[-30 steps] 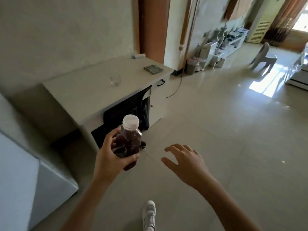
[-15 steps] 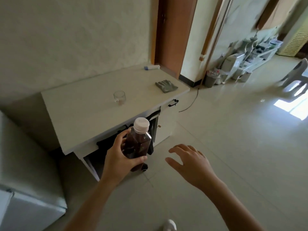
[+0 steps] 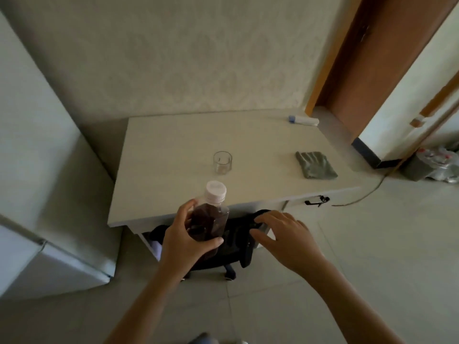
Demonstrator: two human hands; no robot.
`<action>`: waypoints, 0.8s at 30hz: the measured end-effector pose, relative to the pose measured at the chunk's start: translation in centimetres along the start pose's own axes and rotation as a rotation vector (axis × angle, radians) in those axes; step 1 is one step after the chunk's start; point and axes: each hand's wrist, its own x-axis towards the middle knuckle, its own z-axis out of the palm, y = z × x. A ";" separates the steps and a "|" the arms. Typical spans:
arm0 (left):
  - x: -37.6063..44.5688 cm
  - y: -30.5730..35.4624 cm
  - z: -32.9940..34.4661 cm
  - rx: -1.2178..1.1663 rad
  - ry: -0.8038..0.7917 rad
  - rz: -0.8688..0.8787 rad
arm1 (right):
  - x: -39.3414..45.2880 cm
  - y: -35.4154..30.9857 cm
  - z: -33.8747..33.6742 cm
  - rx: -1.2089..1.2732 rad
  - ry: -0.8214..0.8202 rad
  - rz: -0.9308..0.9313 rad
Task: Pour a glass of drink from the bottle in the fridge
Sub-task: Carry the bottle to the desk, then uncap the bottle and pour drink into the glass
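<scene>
My left hand grips a clear plastic bottle of dark brown drink, held upright with its white cap on, just in front of the desk's near edge. An empty clear glass stands upright on the white desk, a little beyond the bottle. My right hand hovers to the right of the bottle with fingers spread and relaxed, holding nothing, above a black chair. The white fridge stands at the left.
A black office chair is tucked under the desk right below my hands. On the desk lie a grey glove at the right and a small white tube at the back corner. A brown door and a bin are to the right.
I have walked up to the desk and turned to face it; the desk and glass are much closer. My left hand still holds the bottle; my right hand has moved forward over the chair.
</scene>
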 end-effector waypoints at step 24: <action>24.5 -2.9 2.9 0.074 0.230 -0.157 | 31.2 -3.9 -6.8 0.093 0.139 -0.279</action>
